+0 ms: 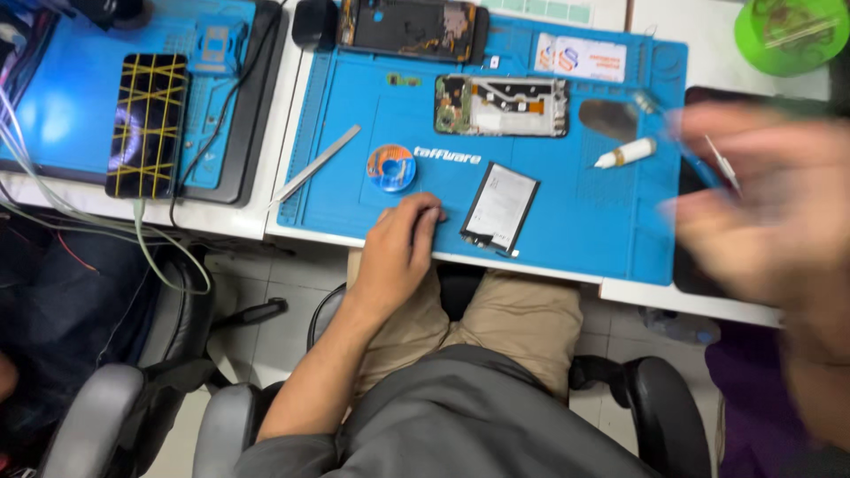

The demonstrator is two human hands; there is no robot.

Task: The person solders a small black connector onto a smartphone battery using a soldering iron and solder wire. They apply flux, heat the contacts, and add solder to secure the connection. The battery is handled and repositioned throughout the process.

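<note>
A phone battery [501,206], flat and dark-edged w/ a pale face, lies near the front edge of a blue repair mat [567,239], tilted a little. Just left of it the left hand [398,252] rests on the mat's front edge, fingers curled loosely under, gripping nothing; fingertips sit close to the battery but apart from it. Behind the hand lies a blue spool of wick [390,167], and further left a thin metal pry strip [317,163] crosses the mat's edge at a slant. An opened phone frame [501,105], innards showing, lies toward the back of the mat, w/ a second opened phone [413,27] beyond it at the mat's back edge. A small white glue tube [625,153] lies to the right of the battery, well apart. The right hand [761,199] is raised close to the camera, heavily blurred; a thin pale tool [723,164] shows at its fingers, but whether they grip it cannot be told. The hand blocks the mat's right end. At far left a dark phone bound w/ yellow bands [148,124] lies on a second blue mat [53,115], cables trailing off the desk. A green dish [791,34] sits at top right.
</note>
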